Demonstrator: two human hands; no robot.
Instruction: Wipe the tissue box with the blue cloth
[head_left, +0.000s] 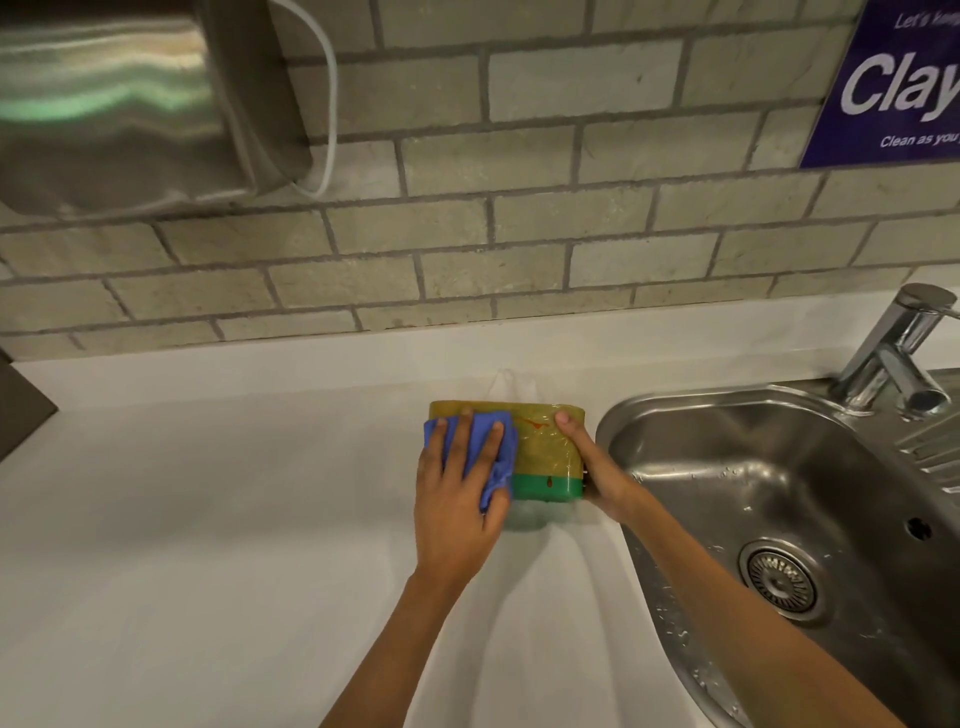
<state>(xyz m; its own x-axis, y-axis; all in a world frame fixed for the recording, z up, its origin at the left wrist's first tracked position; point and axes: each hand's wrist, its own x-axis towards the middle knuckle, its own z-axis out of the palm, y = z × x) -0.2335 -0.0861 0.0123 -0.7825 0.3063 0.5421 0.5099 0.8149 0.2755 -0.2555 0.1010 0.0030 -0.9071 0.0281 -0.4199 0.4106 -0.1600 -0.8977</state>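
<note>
While both hands work at the tissue box (545, 452), it stands on the white countertop (208, 519) just left of the steel sink (779, 467).

Brick-pattern wall tiling (519, 208) runs behind the counter, with a metal wall-mounted unit (119, 104) at upper left and a blue sign (893, 78) at upper right. A chrome tap (898, 353) stands at the sink's far edge, and a round drain strainer (779, 574) sits in the wet basin. The box is yellow-green with a green band along its near edge. The left hand (457, 499) lies flat with fingers spread, pressing the blue cloth (493, 457) against the box's left part. The right hand (597, 467) clasps the box's right end, its thumb on top; the other fingers are hidden behind the box.
</note>
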